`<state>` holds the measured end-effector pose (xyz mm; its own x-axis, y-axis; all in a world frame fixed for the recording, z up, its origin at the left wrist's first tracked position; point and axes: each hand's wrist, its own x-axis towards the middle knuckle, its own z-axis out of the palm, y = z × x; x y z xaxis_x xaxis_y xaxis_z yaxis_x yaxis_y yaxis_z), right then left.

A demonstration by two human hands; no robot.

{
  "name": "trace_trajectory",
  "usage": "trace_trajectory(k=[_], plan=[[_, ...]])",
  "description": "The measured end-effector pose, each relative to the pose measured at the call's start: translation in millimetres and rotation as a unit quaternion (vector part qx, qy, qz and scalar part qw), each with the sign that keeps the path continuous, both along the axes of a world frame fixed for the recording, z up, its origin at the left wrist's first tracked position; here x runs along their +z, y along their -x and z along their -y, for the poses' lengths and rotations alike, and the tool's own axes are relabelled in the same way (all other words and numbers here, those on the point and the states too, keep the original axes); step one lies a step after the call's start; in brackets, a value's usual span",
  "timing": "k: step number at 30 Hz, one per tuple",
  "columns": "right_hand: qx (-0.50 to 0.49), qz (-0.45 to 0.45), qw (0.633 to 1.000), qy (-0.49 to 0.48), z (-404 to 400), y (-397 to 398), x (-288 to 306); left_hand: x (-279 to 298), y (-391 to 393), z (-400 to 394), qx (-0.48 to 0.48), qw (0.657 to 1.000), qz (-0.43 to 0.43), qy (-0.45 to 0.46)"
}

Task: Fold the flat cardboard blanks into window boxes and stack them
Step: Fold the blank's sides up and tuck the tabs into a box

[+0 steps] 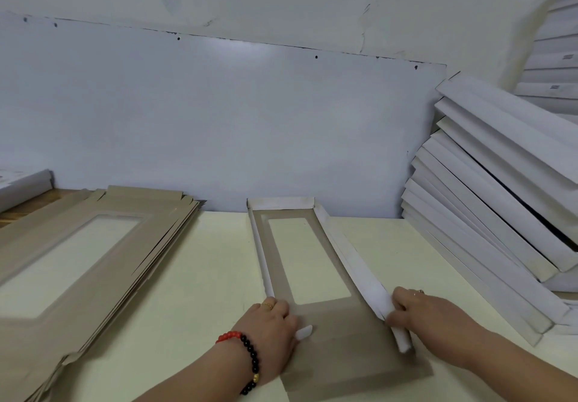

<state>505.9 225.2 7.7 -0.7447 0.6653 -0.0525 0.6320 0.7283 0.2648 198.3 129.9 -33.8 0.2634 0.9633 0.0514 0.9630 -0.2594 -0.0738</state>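
The cardboard blank (325, 323) lay brown side up on the pale table (194, 276), in the middle of the view and running away from the person toward the grey wall board (219, 114). Its clear window (308, 261) showed the table through it. The far end flap and the two long side flaps stood raised, showing their white faces, while the near end still lay flat. The left hand (273, 323) rested on the blank's near left part, fingers curled down over the base of the left flap; how firmly it held could not be told. A red and black bead bracelet (247, 358) circled that wrist. The right hand (428, 314) gripped the right side flap (359, 270) near its close end, fingers wrapped round the rolled white edge. To the left lay a pile of flat blanks (78, 251), brown side up, fanned slightly. To the right a leaning stack of folded white boxes (488, 201) rested against the wall, well apart from the blank.
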Motion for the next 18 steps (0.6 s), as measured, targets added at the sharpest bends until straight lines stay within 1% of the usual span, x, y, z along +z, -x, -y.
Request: trace_trajectory(k=[1, 3, 5, 7, 10, 14, 18], plan=[[0.022, 0.016, 0.999, -0.022, -5.4, -0.1, -1.2, -0.9, 0.1, -0.7, -0.003, 1.0, -0.004, 0.001], [0.05, 0.028, 0.998, 0.0, -9.6, -1.9, -1.2, -1.9, 0.7, -1.9, -0.009, 1.0, -0.006, 0.001], [0.025, 0.014, 0.998, 0.05, -16.8, -2.4, 1.7, -1.5, 1.6, -2.4, -0.013, 1.0, -0.007, 0.002], [0.031, 0.006, 0.998, 0.058, -22.4, -1.9, 3.9, -0.9, 1.4, -2.3, -0.016, 1.0, -0.011, 0.004], [0.025, -0.031, 0.997, 0.059, -23.5, 5.3, 4.2, 1.0, 0.3, -2.2, -0.013, 1.0, -0.022, 0.007], [0.027, -0.034, 0.998, 0.054, -23.9, 12.0, -2.5, 2.2, 0.1, -2.4, -0.012, 0.999, -0.029, 0.009], [0.025, -0.049, 0.997, 0.059, -24.8, 13.9, -14.1, -5.1, 0.8, -2.1, -0.009, 1.0, 0.012, -0.022]])
